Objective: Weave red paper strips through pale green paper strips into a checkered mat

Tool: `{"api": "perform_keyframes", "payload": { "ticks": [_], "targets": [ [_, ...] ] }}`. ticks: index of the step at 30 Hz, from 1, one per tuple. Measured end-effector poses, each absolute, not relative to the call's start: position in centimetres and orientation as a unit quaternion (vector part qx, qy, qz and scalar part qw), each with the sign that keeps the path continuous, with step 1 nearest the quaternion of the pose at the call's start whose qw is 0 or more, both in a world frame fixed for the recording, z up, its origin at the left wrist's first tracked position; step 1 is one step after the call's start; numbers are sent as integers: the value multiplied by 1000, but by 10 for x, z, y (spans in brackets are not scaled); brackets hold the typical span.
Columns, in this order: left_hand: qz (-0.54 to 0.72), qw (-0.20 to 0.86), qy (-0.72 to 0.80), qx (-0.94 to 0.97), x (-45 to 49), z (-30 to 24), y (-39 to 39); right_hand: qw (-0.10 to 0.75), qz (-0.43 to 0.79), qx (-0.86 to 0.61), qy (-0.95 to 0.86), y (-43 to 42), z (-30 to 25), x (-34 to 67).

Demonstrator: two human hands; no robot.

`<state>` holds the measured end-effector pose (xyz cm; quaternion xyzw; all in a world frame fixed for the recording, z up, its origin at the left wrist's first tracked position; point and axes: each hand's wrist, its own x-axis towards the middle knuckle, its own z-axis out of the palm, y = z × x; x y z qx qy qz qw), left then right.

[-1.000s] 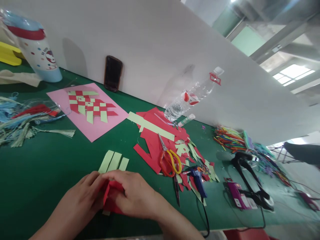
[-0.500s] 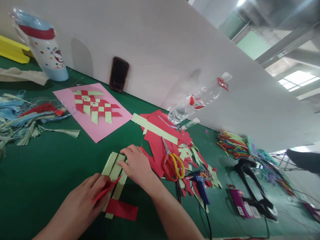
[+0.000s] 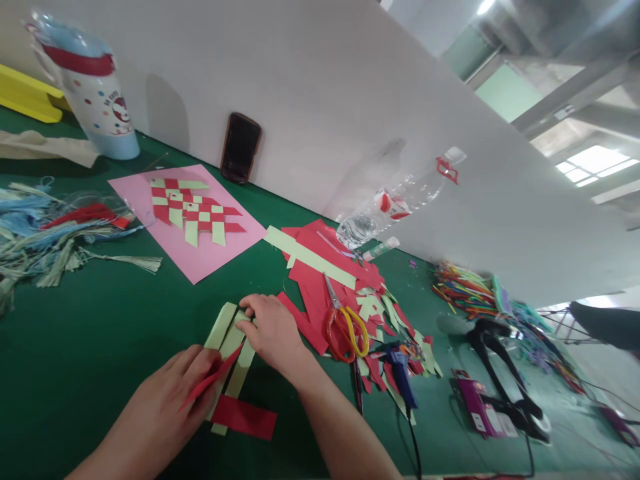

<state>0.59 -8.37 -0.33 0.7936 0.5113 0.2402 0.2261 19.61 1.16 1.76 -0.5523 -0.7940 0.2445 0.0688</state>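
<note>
My left hand point(image 3: 167, 393) pinches a red paper strip point(image 3: 213, 377) that points up to the right. Just beyond it, my right hand point(image 3: 273, 330) presses its fingertips on pale green paper strips point(image 3: 225, 337) lying side by side on the green table point(image 3: 90, 333). Another red strip point(image 3: 245, 418) lies flat across the near ends of the green strips. A woven red and green piece point(image 3: 193, 212) rests on a pink sheet point(image 3: 200, 257) further back.
Red paper scraps point(image 3: 313, 280), orange-handled scissors point(image 3: 345, 323), a blue glue gun point(image 3: 400, 367), a plastic bottle point(image 3: 395, 200) and a glue stick point(image 3: 381, 248) lie to the right. A phone point(image 3: 241, 148) leans on the white wall. Tassels point(image 3: 50, 240) and a cup point(image 3: 95, 93) are at the left.
One second ago both hands were together folding red paper. My right hand then moved forward onto the green strips, my left kept a red strip, and another red strip lies on the table.
</note>
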Motion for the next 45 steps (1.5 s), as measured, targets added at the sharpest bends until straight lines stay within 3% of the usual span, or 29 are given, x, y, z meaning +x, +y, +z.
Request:
{"api": "perform_keyframes", "payload": {
  "ticks": [13,18,22,35,40,45],
  "targets": [
    [299,272,536,741,9,-2,-83,128,235,-490,-830,-14,24,210],
    [293,298,545,727,8,-5,-87,207,197,-452,-845,-49,29,224],
    [265,315,563,716,6,-13,-91,214,175,-419,-865,-73,30,230],
    [317,123,474,812,-3,-29,-91,177,156,-326,-915,-93,33,236],
    [330,233,516,755,0,-16,-86,175,165,-271,-932,-96,32,236],
    [285,353,545,705,2,-13,-89,194,98,-262,-940,-98,38,228]
  ]
}}
